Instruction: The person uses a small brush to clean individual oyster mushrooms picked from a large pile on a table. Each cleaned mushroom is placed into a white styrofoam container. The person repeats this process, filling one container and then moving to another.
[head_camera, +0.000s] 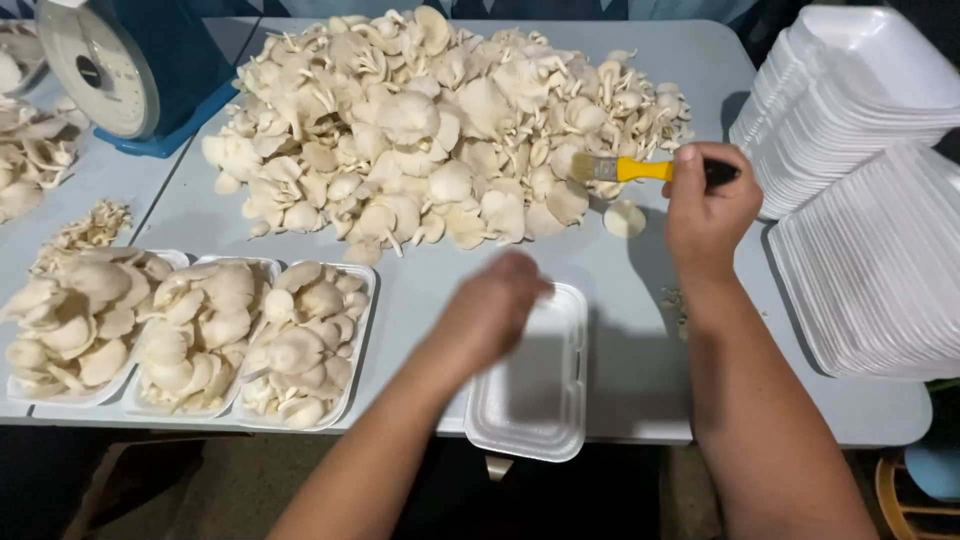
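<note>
Right now we are gripping a small brush (640, 169) with a yellow handle in our right hand (706, 205), fingers wrapped around its dark end, bristles pointing left and touching the edge of the big heap of pale oyster mushrooms (440, 130) that is covering the middle of the grey worktop (640, 370). One loose mushroom cap (625, 218) is lying just beside that heap, below the brush. Our left hand (495, 305) is blurring over the near part of the worktop, just left of an empty white foam tray (535, 385) that is sitting at the front edge; we cannot tell how its fingers are standing or whether it is holding anything. To the far left, three foam trays filled with mushrooms (190, 335) are lying side by side. Behind them a blue weighing scale (130, 65) is standing at the back corner. On the right, two stacks of empty white trays (860, 190) are leaning near the worktop's edge.
</note>
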